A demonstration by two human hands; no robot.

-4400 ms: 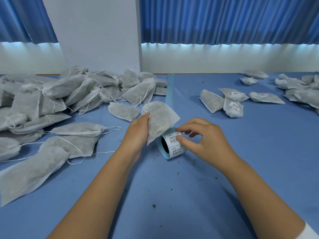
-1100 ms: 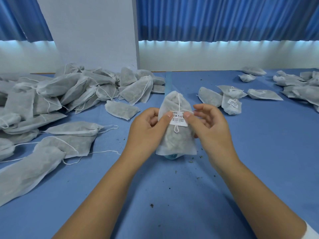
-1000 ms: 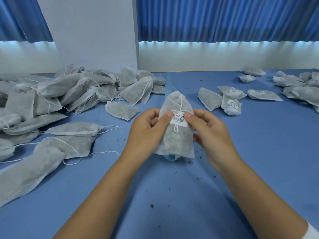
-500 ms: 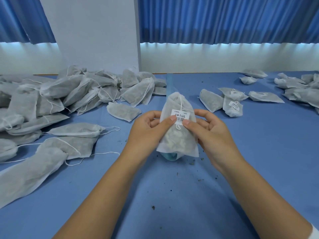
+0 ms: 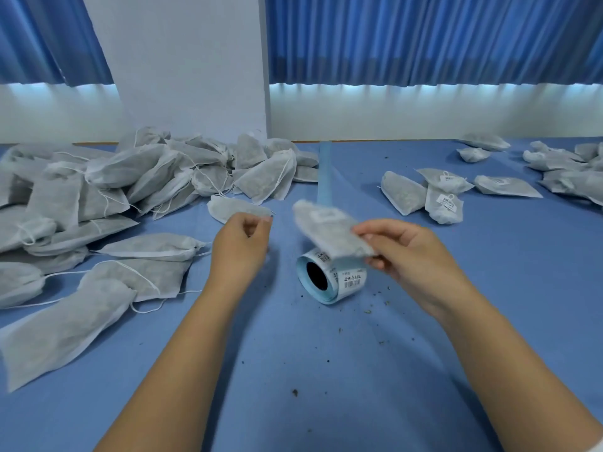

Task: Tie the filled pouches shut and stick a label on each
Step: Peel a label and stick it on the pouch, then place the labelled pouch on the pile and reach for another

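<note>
Pouch (image 5: 329,233) in right grip (image 5: 414,256) — neck aslant up-left

Matt cloth-like pouch (image 5: 329,231), seemingly glossy paper label roll (image 5: 331,277)

Both forearms reach forward, the left grip (image 5: 241,246) loosely curled, the right grip (image 5: 404,252) pinching a pouch (image 5: 329,233).

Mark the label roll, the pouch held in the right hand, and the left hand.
label roll (image 5: 347,282), head view, printed label on its outer wrap.
held pouch (image 5: 329,228), head view, blurred middle of its fabric.
left hand (image 5: 239,247), head view, back of the hand.
</note>
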